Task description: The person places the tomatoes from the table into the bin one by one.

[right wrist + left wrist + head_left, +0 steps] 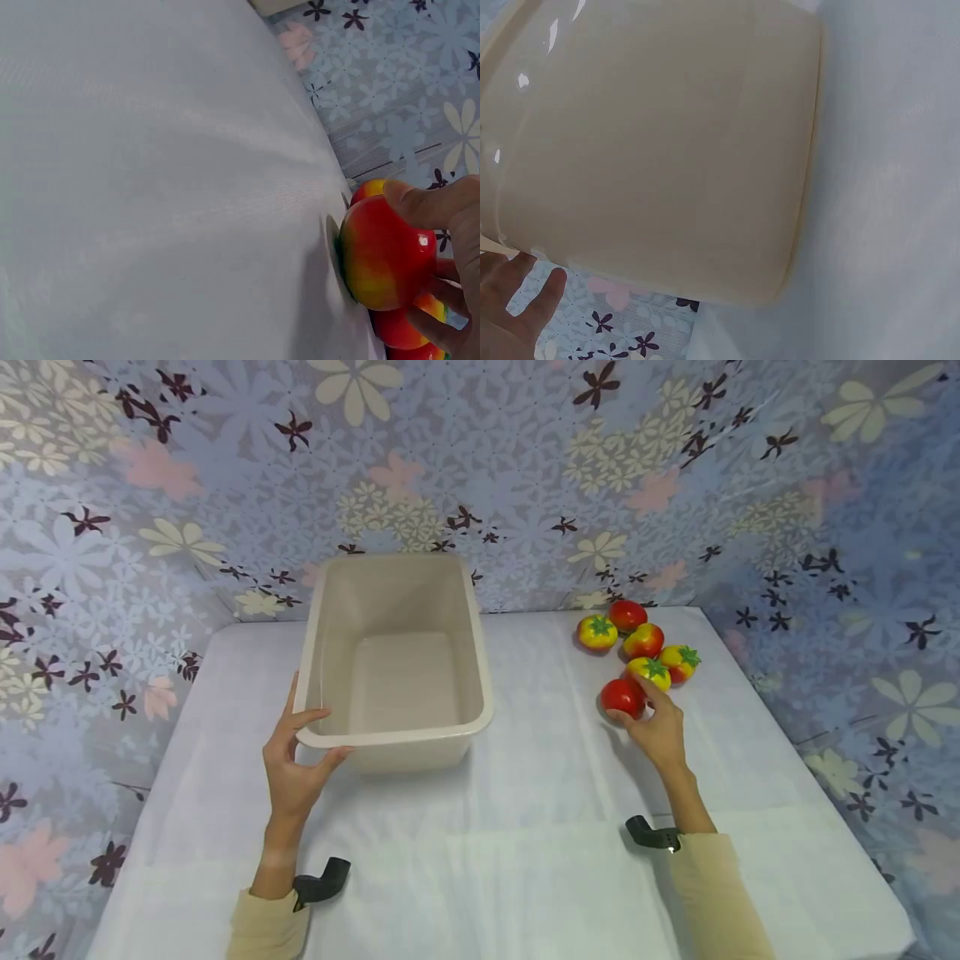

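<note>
Red fruit (pixel 621 696) is pinched in the right hand (pixel 660 732), beside five other fruits (pixel 643 642) on the white cloth (pixel 540 777); the left hand (pixel 288 768) pinches the beige bin (pixel 408 737) by its rim; one fruit looks secured, yet all six are outside the bin; most work seems left.

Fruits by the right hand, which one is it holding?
The mostly red fruit nearest the person, gripped by the right hand; the other five fruits lie farther back.

A white cloth-covered table (pixel 540 877) being flanked and backed by blue-grey wall covering (pixel 510 460) with cream, pink and maroon flowers.
</note>
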Available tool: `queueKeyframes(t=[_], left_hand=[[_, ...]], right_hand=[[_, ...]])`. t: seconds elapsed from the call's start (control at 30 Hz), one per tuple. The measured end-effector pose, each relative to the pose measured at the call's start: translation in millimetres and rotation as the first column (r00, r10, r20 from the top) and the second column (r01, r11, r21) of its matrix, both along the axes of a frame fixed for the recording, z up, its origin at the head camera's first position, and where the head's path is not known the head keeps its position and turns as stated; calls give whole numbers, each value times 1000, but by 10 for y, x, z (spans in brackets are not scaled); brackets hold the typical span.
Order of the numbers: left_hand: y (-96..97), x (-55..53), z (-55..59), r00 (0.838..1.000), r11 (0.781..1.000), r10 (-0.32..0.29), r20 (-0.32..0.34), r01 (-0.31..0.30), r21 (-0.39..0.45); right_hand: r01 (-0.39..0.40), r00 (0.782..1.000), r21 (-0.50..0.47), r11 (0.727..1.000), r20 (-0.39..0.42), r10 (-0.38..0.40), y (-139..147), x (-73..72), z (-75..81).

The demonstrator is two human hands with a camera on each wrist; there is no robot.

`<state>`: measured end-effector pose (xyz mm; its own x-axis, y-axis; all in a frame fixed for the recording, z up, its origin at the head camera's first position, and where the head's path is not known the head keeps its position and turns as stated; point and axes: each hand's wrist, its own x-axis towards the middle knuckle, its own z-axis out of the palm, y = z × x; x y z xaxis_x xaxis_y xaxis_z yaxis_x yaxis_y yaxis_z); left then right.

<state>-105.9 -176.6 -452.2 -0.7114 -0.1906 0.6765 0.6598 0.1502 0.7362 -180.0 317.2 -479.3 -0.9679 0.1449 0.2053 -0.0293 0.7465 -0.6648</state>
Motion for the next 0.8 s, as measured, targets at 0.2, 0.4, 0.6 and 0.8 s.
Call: queueKeyframes(t=[0.2,0.4,0.6,0.8], left_hand=[[29,11,-26,999,999,-5,-44,6,39],[140,74,110,999,999,-2,-42,5,51],[129,63,55,999,998,11,-38,-8,65],[101,16,-57,999,998,-7,-32,9,64]], right_hand=[[-7,1000,13,1000,16,7,6,-37,-87],[27,1000,-9,1000,-11,-27,43,-55,-189],[36,999,-88,995,-17,-38,11,-62,-162],[38,992,-122,992,-118,-53,-36,-66,-9]])
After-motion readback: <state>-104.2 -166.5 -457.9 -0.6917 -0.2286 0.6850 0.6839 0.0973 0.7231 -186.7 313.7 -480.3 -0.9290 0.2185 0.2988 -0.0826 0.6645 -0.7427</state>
